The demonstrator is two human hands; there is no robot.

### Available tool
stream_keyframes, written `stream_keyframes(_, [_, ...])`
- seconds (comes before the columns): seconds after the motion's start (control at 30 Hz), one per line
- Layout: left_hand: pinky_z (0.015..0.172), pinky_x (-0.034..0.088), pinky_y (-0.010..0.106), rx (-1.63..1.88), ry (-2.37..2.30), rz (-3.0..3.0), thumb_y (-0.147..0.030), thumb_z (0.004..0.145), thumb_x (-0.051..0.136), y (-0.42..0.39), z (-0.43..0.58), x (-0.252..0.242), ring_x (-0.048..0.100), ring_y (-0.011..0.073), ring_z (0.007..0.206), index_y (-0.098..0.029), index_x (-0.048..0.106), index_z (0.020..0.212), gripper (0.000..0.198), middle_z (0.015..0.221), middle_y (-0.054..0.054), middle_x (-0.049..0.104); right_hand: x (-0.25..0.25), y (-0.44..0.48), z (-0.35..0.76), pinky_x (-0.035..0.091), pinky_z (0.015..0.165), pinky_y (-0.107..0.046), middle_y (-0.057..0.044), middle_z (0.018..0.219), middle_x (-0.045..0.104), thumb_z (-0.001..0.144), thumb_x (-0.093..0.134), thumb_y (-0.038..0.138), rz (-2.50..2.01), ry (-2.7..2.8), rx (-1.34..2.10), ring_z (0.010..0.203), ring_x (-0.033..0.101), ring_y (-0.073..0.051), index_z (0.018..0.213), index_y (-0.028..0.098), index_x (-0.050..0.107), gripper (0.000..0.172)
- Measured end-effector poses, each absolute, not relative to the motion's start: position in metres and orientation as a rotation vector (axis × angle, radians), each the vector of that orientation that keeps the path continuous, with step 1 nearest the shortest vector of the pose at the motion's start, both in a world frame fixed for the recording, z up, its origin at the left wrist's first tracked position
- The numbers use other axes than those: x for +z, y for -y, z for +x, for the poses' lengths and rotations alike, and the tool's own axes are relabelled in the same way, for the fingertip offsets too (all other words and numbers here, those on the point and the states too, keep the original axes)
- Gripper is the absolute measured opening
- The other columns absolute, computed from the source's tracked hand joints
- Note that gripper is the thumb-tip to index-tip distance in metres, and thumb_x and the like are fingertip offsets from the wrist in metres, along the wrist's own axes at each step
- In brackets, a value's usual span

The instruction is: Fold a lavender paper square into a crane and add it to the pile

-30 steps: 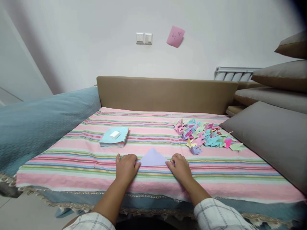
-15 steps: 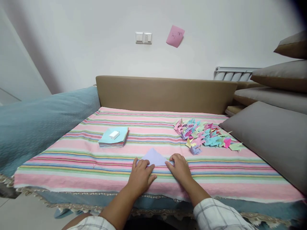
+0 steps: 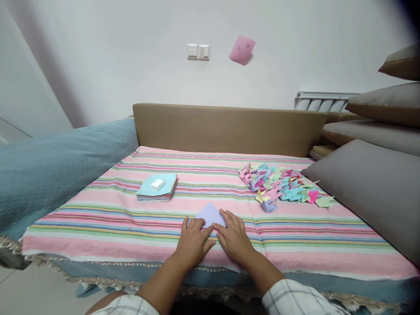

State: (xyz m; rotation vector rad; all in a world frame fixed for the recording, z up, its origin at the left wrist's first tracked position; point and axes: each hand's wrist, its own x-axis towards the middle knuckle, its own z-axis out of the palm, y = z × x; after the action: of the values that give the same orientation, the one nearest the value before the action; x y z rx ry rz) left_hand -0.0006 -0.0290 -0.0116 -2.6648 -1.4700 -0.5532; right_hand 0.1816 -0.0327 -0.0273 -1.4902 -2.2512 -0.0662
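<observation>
A pale lilac sheet of paper (image 3: 210, 214), folded to a triangle with its point away from me, lies flat on the striped cloth. My left hand (image 3: 194, 240) lies over its left corner, fingers spread and thumb stretched out on the cloth. Over the lower right part of the paper rests my right hand (image 3: 233, 236), fingers laid out nearly flat and thumb tip at the near edge. Both hands touch the paper from above, hiding its lower corners. The thumb of the right hand is close to the left index finger.
A stack of coloured paper (image 3: 156, 194) with a small white object (image 3: 158, 184) on top lies to the left. Many folded paper pieces (image 3: 282, 183) are heaped to the right. Grey cushions (image 3: 364, 188) line the right side. The striped cloth (image 3: 108, 227) covers the sofa seat.
My right hand has moved left from the paper's right corner onto its lower right part, its fingers now flatter. My left hand stays nearly where it was. The view has shifted slightly.
</observation>
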Motion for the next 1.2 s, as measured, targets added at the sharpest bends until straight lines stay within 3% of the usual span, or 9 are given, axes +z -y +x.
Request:
stream_keyframes(0.6, [0.101,0.020,0.054,-0.534,1.496,-2.687,-0.044,0.079,0.061,0.030,-0.001,-0.008,0.049,0.0256,0.105,-0.033,0.060,0.112,0.035,0.109,0.004,0.057,-0.007,0.035,0.218,0.022,0.100,-0.051,-0.005,0.140,0.042,0.082,0.057,0.029,-1.764,2.166,0.071,0.127,0.036,-0.028,0.099,0.037,0.069,0.022])
stream_keyframes(0.8, [0.101,0.019,0.056,-0.532,1.511,-2.693,-0.043,0.079,0.060,0.029,-0.001,-0.008,0.049,0.0261,0.105,-0.032,0.060,0.112,0.034,0.109,0.005,0.057,-0.005,0.033,0.237,0.026,0.097,-0.046,-0.004,0.132,0.051,0.079,0.055,0.021,-1.864,2.111,0.109,0.119,0.044,-0.026,0.091,0.035,0.071,0.025])
stream_keyframes(0.93, [0.102,0.017,0.057,-0.525,1.527,-2.693,-0.044,0.080,0.060,0.029,-0.001,-0.006,0.048,0.0266,0.106,-0.033,0.060,0.112,0.034,0.110,0.005,0.057,0.001,0.033,0.239,0.032,0.089,-0.038,-0.007,0.112,0.060,0.077,0.052,0.016,-1.872,2.046,0.047,0.104,0.051,-0.024,0.084,0.025,0.070,0.022])
stream_keyframes(1.03, [0.102,0.016,0.059,-0.501,1.528,-2.681,-0.043,0.080,0.059,0.030,0.001,-0.006,0.048,0.0267,0.106,-0.034,0.059,0.113,0.035,0.110,0.005,0.057,0.004,0.036,0.226,0.035,0.083,-0.032,-0.007,0.097,0.059,0.077,0.050,0.012,-1.786,2.004,-0.007,0.094,0.051,-0.021,0.090,0.020,0.065,0.022])
stream_keyframes(1.2, [0.100,0.015,0.064,-0.444,1.553,-2.634,-0.040,0.081,0.058,0.034,0.006,-0.009,0.044,0.0285,0.109,-0.040,0.052,0.122,0.041,0.116,0.007,0.053,-0.005,0.042,0.194,0.032,0.088,-0.033,-0.005,0.102,0.057,0.081,0.051,0.017,-1.495,2.242,0.053,0.098,0.047,-0.021,0.111,0.027,0.059,0.032])
